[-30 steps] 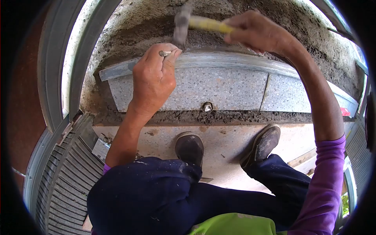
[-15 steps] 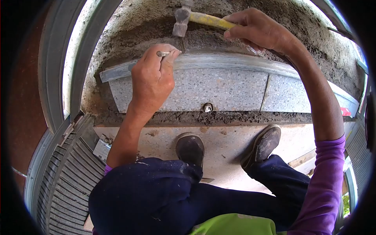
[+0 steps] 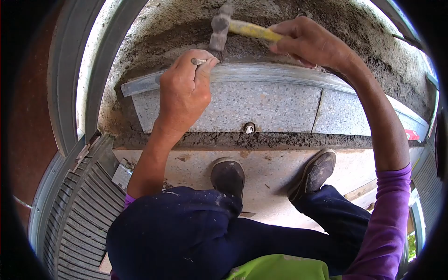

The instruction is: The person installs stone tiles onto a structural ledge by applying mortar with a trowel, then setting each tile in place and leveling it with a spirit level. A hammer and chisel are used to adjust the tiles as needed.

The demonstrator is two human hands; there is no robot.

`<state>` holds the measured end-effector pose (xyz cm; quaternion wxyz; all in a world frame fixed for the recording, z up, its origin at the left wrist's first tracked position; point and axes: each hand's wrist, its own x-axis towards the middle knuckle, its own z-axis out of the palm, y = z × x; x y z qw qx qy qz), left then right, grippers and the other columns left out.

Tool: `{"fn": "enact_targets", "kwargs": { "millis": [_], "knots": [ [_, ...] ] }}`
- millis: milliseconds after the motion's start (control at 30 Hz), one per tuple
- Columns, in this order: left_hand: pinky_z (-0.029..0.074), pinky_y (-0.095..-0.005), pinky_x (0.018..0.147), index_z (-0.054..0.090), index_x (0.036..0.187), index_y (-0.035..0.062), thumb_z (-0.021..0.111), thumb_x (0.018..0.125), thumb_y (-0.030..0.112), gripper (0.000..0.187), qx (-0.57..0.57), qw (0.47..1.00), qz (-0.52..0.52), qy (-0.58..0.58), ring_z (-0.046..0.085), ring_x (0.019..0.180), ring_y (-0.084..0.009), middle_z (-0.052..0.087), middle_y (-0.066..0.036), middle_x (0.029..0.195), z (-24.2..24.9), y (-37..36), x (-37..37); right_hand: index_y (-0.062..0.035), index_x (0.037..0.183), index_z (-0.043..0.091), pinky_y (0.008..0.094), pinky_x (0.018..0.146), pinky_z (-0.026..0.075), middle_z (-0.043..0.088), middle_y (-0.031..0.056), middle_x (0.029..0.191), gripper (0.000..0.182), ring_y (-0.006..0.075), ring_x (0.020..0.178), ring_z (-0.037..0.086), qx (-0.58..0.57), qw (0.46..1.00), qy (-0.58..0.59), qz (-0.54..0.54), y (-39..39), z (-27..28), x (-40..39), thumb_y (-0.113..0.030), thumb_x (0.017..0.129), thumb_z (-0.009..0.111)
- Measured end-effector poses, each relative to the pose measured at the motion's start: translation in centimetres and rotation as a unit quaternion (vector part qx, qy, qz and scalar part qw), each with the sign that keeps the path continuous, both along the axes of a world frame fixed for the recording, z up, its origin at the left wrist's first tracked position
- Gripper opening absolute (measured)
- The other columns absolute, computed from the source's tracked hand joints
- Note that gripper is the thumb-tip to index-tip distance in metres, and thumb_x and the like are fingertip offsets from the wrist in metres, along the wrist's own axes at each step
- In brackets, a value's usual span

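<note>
My left hand (image 3: 185, 91) is closed around a thin pale rod (image 3: 199, 61), whose blunt end sticks out between thumb and fingers. It is held just above a long grey metal bar (image 3: 261, 73) lying along the top edge of the speckled tiles (image 3: 261, 105). My right hand (image 3: 310, 41) grips the yellow handle of a hammer (image 3: 252, 30). The hammer's metal head is slightly blurred, just above my left hand, against the rough mortar (image 3: 280, 51). Whether the head touches the rod's far end cannot be made out.
Below the tiles runs a dark mortar gap (image 3: 205, 140), then a light floor slab (image 3: 266, 172) with my two shoes on it. A short pipe end (image 3: 249, 128) pokes through the tile's lower edge. Ribbed grey metal (image 3: 84, 214) curves along the left.
The hammer and my right hand have moved slightly down, with the hammer's head now closer to my left hand. The whole view has shifted a little.
</note>
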<state>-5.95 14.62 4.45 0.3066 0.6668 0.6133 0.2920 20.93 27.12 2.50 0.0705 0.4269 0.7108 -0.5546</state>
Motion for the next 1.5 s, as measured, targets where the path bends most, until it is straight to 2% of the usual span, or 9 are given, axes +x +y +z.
{"fn": "enact_targets", "kwargs": {
  "millis": [133, 233, 500, 600, 733, 967, 1067, 1233, 1500],
  "knots": [
    [0.056, -0.0375, 0.069, 0.065, 0.099, 0.0002, 0.069, 0.095, 0.003, 0.007, -0.003, 1.0, 0.007, -0.007, 0.072, 0.08, -0.0326, 0.072, -0.016, 0.092, -0.1, -0.2, -0.1, 0.0017, 0.122, 0.069, 0.0234, 0.037, 0.04, 0.055, -0.0009, 0.056, 0.033, 0.0063, 0.04, 0.048, 0.024, 0.999, -0.021, -0.011, 0.1, 0.6, -0.4, -0.024, 0.101, 0.063],
    [0.053, -0.0305, 0.065, 0.069, 0.099, 0.0008, 0.068, 0.098, 0.007, 0.006, 0.033, 0.999, -0.004, 0.004, 0.069, 0.072, -0.0157, 0.07, -0.01, 0.084, -0.4, -0.4, 0.2, 0.0016, 0.123, 0.069, 0.0245, 0.038, 0.04, 0.054, -0.0012, 0.055, 0.034, 0.0063, 0.041, 0.048, 0.043, 0.997, -0.044, 0.056, -0.7, 0.5, -0.7, -0.024, 0.101, 0.063],
    [0.055, -0.0298, 0.067, 0.069, 0.102, -0.0005, 0.068, 0.098, 0.007, 0.008, -0.007, 1.0, 0.022, -0.001, 0.069, 0.075, -0.0138, 0.072, -0.01, 0.09, -0.8, -0.3, -0.2, -0.0002, 0.111, 0.072, 0.0268, 0.037, 0.038, 0.052, -0.0019, 0.054, 0.027, 0.0067, 0.044, 0.048, 0.009, 1.0, 0.0, 0.0, 0.7, 1.3, 0.2, -0.024, 0.1, 0.063],
    [0.054, -0.0339, 0.069, 0.068, 0.1, 0.0001, 0.068, 0.097, 0.005, 0.006, -0.028, 0.999, 0.03, -0.01, 0.068, 0.075, -0.0219, 0.071, -0.012, 0.088, -0.2, -0.1, 0.2, -0.005, 0.106, 0.075, 0.0335, 0.056, 0.047, 0.066, 0.0047, 0.071, 0.022, 0.0128, 0.063, 0.058, -0.019, 0.998, -0.053, -0.008, 2.9, 4.1, -0.3, -0.02, 0.097, 0.062],
    [0.053, -0.034, 0.069, 0.068, 0.099, 0.0007, 0.068, 0.096, 0.005, 0.006, -0.017, 1.0, 0.012, 0.011, 0.066, 0.073, -0.022, 0.069, -0.012, 0.086, 0.1, -0.5, 0.3, -0.0018, 0.097, 0.07, 0.0287, 0.04, 0.041, 0.053, -0.0005, 0.056, 0.022, 0.0081, 0.045, 0.05, -0.01, 0.995, -0.057, 0.087, 0.8, 1.9, -1.1, -0.022, 0.099, 0.063],
    [0.053, -0.0339, 0.07, 0.068, 0.1, 0.0004, 0.069, 0.096, 0.005, 0.006, -0.04, 0.999, 0.02, -0.004, 0.067, 0.074, -0.0231, 0.07, -0.012, 0.088, 0.1, -0.1, 0.3, 0.0004, 0.109, 0.072, 0.0303, 0.041, 0.043, 0.054, 0.0004, 0.057, 0.027, 0.01, 0.046, 0.051, -0.012, 0.998, -0.015, 0.056, 0.2, 1.9, -0.5, -0.023, 0.098, 0.064],
    [0.057, -0.0289, 0.072, 0.069, 0.104, -0.0023, 0.065, 0.1, 0.003, 0.008, -0.012, 1.0, 0.011, -0.003, 0.069, 0.081, -0.0129, 0.072, -0.009, 0.094, -0.8, -0.5, -0.1, 0.0009, 0.116, 0.071, 0.0299, 0.041, 0.043, 0.054, 0.0001, 0.057, 0.032, 0.0098, 0.046, 0.051, 0.019, 0.999, -0.012, 0.041, 0.3, 1.8, -0.3, -0.024, 0.099, 0.065],
    [0.056, -0.0288, 0.07, 0.069, 0.103, -0.0021, 0.068, 0.098, 0.004, 0.008, -0.012, 0.996, 0.076, -0.033, 0.069, 0.077, -0.0132, 0.073, -0.009, 0.092, 0.4, -0.8, -1.8, 0.0005, 0.127, 0.069, 0.0284, 0.041, 0.042, 0.055, 0.0003, 0.058, 0.037, 0.0084, 0.046, 0.05, 0.028, 0.999, 0.02, 0.001, 0.3, 0.3, -0.8, -0.024, 0.1, 0.064],
    [0.054, -0.0294, 0.065, 0.068, 0.101, 0.0007, 0.068, 0.098, 0.007, 0.007, -0.009, 0.991, 0.13, -0.024, 0.071, 0.072, -0.0148, 0.072, -0.009, 0.087, 0.8, -1.7, -4.5, -0.0014, 0.127, 0.07, 0.0279, 0.041, 0.039, 0.056, 0.0007, 0.059, 0.037, 0.0075, 0.046, 0.048, 0.089, 0.996, 0.006, 0.02, -0.6, 0.9, -3.3, -0.027, 0.099, 0.068]
  ]
}}
